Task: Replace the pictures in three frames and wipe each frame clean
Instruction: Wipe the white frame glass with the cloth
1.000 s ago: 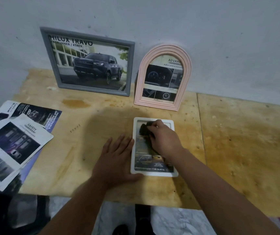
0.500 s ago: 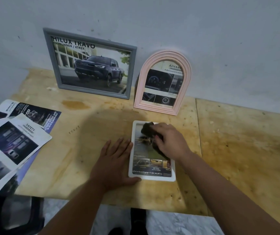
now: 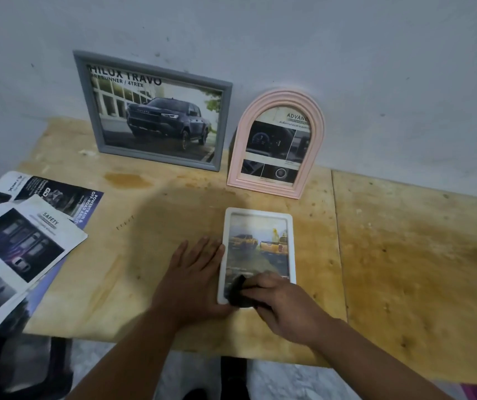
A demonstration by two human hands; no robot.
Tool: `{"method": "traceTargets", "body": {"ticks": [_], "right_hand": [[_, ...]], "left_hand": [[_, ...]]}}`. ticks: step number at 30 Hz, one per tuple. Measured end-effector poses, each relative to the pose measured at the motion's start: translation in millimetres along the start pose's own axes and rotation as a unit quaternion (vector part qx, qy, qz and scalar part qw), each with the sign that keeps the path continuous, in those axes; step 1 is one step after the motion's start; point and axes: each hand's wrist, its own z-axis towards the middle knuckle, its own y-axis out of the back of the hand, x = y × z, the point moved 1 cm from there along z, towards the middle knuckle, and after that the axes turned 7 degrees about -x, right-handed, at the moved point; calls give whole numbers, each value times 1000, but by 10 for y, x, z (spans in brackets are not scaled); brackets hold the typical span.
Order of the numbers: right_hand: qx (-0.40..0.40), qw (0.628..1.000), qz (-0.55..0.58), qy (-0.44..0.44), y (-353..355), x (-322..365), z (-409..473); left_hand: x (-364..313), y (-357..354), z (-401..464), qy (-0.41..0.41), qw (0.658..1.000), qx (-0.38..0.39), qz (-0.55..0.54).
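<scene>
A small white frame lies flat on the plywood table, showing a picture of yellow trucks. My right hand presses a dark cloth onto the frame's near end. My left hand lies flat and spread on the table, its fingers against the frame's left edge. A grey frame with a dark pickup picture leans on the wall at the back. Beside it, to the right, stands a pink arched frame holding a brochure page.
Several loose brochure pages lie fanned over the table's left edge. The plywood table has a seam right of the white frame, and its front edge runs just under my forearms. A grey wall backs the table.
My right hand has dragged the cloth from the far end of the white frame down to its near end, uncovering the truck picture. The left hand has stayed put.
</scene>
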Motion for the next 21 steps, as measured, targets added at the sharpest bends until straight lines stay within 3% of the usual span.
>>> {"method": "traceTargets", "body": {"ticks": [2,4,7,9,11,17,21], "right_hand": [[16,996,83,-39,149,-53,38],[-55,989,100,-93,337,-214,157],[-179,967,-26,-181,569,-509,404],[-161,958,-127,-200,574,-588,556],[-134,959,-156,-196,494,-597,597],[-118,980,-81,-142,253,-387,7],[7,992,28,-121,253,-208,-203]], "left_hand": [[-2,13,-5,3,1000,3,0],[7,15,-9,3,1000,5,-4],[10,9,-6,0,1000,3,-1],[7,6,-7,-1,1000,2,1],[9,5,-7,0,1000,2,1],[9,7,-11,-3,1000,-7,2],[12,7,-12,-2,1000,-7,2]]}}
